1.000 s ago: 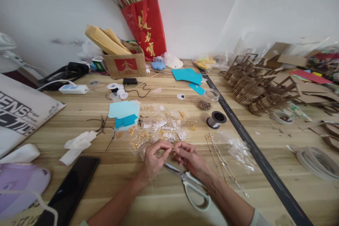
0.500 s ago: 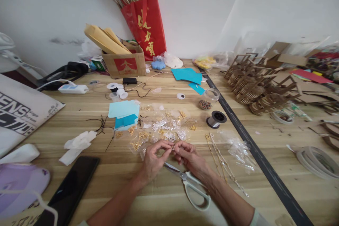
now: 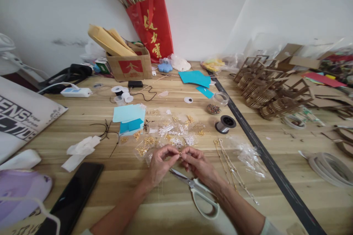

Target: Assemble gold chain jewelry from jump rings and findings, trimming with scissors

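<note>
Thumb and fingers of my left hand (image 3: pixel 163 161) pinch one side of a small metal ring (image 3: pixel 180 154). From the other side my right hand (image 3: pixel 196 161) grips the same ring with thumb and index finger. The ring is tiny, so its finer shape cannot be made out. Beneath my hands lie pale-handled scissors (image 3: pixel 202 196), partly covered by my right wrist. Just beyond my fingertips, gold and silver jewellery findings (image 3: pixel 176 141) lie in several small clear bags. Right of my right forearm are gold and silver chains (image 3: pixel 230 165).
A wire spool (image 3: pixel 225 124) and a bead jar (image 3: pixel 219 103) stand beyond my right hand. A black phone (image 3: pixel 75 196) and crumpled tissue (image 3: pixel 82 150) lie to the left. Blue cards (image 3: pixel 129 115) lie ahead. Small brown wooden baskets (image 3: pixel 273 88) crowd the right side.
Both hands stay nearly in place, pinching the ring. The ring has turned slightly between the fingertips, and less of it shows now.
</note>
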The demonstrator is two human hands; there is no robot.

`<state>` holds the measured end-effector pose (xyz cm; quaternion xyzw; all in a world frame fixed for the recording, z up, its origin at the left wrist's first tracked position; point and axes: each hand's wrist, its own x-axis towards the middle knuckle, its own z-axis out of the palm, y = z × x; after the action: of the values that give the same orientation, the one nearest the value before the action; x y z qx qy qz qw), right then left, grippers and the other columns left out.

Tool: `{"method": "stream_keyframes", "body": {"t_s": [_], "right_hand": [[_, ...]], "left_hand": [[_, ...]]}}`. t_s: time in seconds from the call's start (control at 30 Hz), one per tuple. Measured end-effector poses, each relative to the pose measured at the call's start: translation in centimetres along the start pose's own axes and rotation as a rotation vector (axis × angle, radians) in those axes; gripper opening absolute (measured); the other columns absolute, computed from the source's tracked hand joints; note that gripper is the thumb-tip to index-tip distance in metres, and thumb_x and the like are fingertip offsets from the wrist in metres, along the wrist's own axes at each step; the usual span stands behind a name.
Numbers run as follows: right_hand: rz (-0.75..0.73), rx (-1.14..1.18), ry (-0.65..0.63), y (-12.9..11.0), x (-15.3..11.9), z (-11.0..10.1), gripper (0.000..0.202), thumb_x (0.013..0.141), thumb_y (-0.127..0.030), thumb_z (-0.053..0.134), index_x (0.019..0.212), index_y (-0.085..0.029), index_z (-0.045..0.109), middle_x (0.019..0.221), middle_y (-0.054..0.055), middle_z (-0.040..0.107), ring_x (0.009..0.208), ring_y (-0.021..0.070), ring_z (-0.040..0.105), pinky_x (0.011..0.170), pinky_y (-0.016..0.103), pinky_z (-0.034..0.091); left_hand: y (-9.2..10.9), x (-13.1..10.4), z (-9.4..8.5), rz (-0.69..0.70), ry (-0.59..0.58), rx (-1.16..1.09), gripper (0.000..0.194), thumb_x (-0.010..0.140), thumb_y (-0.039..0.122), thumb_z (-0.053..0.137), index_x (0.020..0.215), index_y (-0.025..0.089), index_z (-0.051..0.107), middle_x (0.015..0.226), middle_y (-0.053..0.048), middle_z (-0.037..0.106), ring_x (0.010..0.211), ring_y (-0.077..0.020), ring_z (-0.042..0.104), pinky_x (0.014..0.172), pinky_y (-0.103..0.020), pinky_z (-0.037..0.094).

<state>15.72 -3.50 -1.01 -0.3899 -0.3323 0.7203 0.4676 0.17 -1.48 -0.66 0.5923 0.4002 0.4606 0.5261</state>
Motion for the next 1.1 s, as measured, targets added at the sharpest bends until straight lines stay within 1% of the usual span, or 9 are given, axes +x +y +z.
{"method": "stream_keyframes", "body": {"t_s": [0.17,0.43,0.7,0.93,1.03,1.1], "right_hand": [[0.007,0.007,-0.006,0.09,0.04,-0.01,0.028,0.065,-0.039,0.079,0.068,-0.016,0.063,0.051,-0.004,0.051,0.045,0.0066,0.041,0.042,0.017,0.032],[0.000,0.019,-0.022,0.29,0.06,-0.22,0.026,0.067,-0.037,0.078,0.069,-0.015,0.064,0.052,-0.004,0.051,0.046,0.0066,0.042,0.042,0.017,0.033],[-0.021,0.013,-0.015,0.31,0.07,-0.13,0.023,0.069,-0.034,0.077,0.070,-0.015,0.064,0.052,-0.004,0.052,0.047,0.0064,0.042,0.043,0.016,0.034],[0.000,0.040,-0.009,0.55,0.23,-0.34,0.023,0.066,-0.032,0.079,0.070,-0.015,0.063,0.052,-0.004,0.054,0.046,0.0060,0.044,0.042,0.015,0.036],[-0.020,0.019,0.004,0.53,0.23,-0.32,0.023,0.066,-0.031,0.079,0.070,-0.016,0.062,0.053,-0.004,0.056,0.046,0.0064,0.046,0.042,0.015,0.036],[-0.055,-0.033,0.014,0.52,0.17,-0.30,0.023,0.068,-0.032,0.077,0.071,-0.016,0.061,0.054,-0.004,0.057,0.046,0.0069,0.048,0.042,0.015,0.037]], "left_hand": [[0.09,0.04,-0.02,-0.050,-0.007,-0.027,0.005,0.070,0.019,0.066,0.070,0.015,0.064,0.067,-0.003,0.065,0.064,-0.0143,0.060,0.061,-0.023,0.050],[0.10,-0.03,-0.02,-0.064,-0.020,-0.047,0.005,0.070,0.019,0.065,0.071,0.014,0.064,0.068,-0.003,0.064,0.065,-0.0144,0.060,0.061,-0.023,0.049],[0.12,0.08,-0.10,-0.140,-0.026,-0.083,0.008,0.069,0.021,0.067,0.071,0.014,0.062,0.067,-0.002,0.064,0.063,-0.0133,0.060,0.060,-0.023,0.049],[0.26,0.13,-0.07,-0.195,-0.025,-0.111,0.011,0.068,0.022,0.068,0.070,0.013,0.063,0.067,-0.001,0.063,0.062,-0.0121,0.057,0.060,-0.021,0.045],[0.21,0.15,-0.07,-0.235,-0.017,-0.134,0.012,0.067,0.023,0.069,0.070,0.013,0.062,0.066,-0.001,0.062,0.062,-0.0117,0.056,0.059,-0.021,0.044],[0.17,0.17,-0.09,-0.257,-0.006,-0.142,0.013,0.065,0.023,0.070,0.069,0.013,0.062,0.066,-0.001,0.062,0.061,-0.0113,0.055,0.058,-0.021,0.043]]}}
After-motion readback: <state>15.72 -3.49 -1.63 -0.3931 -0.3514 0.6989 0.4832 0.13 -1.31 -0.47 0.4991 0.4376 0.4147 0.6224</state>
